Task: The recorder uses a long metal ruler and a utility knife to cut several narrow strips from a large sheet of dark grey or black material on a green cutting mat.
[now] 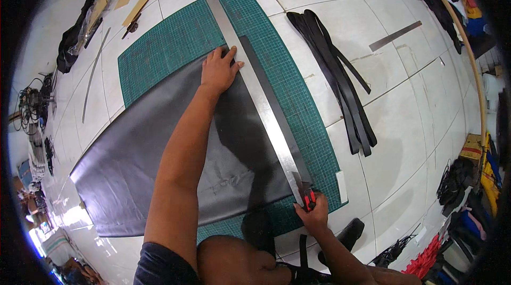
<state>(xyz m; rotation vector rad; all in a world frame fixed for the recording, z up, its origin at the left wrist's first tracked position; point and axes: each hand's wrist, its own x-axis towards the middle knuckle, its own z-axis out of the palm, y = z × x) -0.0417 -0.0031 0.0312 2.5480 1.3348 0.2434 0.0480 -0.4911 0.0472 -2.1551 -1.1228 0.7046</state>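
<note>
A sheet of black leather-like material [159, 152] lies on a green cutting mat [170, 45]. A long metal ruler [255, 88] runs over the sheet from the far edge down to the near right, leaving a narrow dark strip along its right side. My left hand [219, 69] is open on the sheet, its fingers apart and its thumb and fingertips on the ruler's edge. At the ruler's near end my right hand [315, 215] is closed round a red-and-black utility knife [308, 200]. The blade's tip is too small to make out.
Long black strips [338, 83] lie bundled on the white tiled floor right of the mat. Farther right is a short metal ruler [395, 36]. A thin metal strip [96, 75] and tan pieces [137, 10] lie to the left. Black cords [455, 184] and red material [425, 257] line the right side.
</note>
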